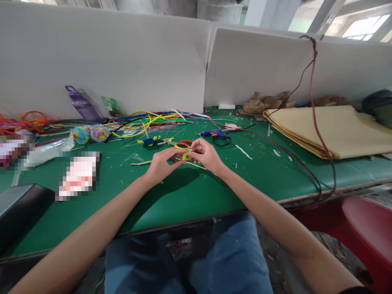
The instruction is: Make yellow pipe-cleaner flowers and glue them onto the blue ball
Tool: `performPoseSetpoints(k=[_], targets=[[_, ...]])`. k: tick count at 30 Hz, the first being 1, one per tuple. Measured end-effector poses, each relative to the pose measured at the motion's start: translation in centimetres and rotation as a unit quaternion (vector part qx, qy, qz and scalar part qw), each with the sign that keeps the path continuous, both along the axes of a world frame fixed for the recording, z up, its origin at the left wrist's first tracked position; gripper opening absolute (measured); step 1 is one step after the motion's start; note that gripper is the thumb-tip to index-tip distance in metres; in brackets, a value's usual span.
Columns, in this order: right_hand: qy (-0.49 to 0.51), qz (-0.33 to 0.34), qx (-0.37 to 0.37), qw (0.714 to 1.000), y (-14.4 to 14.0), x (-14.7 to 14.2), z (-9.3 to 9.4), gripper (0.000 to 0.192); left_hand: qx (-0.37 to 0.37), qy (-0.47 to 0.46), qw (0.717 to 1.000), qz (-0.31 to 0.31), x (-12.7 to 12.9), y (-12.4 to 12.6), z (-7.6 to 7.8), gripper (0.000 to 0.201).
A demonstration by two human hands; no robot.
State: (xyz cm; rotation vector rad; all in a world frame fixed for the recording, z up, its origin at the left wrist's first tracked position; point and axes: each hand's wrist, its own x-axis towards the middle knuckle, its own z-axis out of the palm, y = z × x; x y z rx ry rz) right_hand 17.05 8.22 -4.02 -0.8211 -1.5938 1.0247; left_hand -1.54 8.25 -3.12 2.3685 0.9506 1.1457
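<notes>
My left hand [162,165] and my right hand [205,155] meet over the green table, fingertips pinched on a small yellow pipe-cleaner piece [185,157]. My fingers cover part of it, so its full shape is hidden. Beneath the hands lies a thin wooden stick [141,163], one end showing at the left. Just behind them are scissors [184,143] with red-orange handles. A blue and yellow pipe-cleaner figure [149,141] on a stick rests to their left. Beyond my right hand a blue glue gun [213,134] lies on its side.
Pipe cleaners [150,120] in several colours spread along the back, near a purple bottle [82,105]. Folded brown paper [333,130] lies at right, with a red and black cable [312,90] hanging down. A black box [27,212] is at left, a red stool [367,228] at right.
</notes>
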Motion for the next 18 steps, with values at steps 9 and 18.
performPoseSetpoints(k=[9, 18], targets=[[0.012, 0.028, -0.044, 0.999, -0.21, 0.04, 0.79, 0.027, -0.117, -0.09, 0.989, -0.004, 0.25, -0.09, 0.16, 0.033], [0.018, 0.032, -0.049, 0.998, -0.04, 0.24, 0.54, 0.02, -0.133, -0.085, 0.987, 0.011, 0.3, 0.01, 0.11, 0.03]])
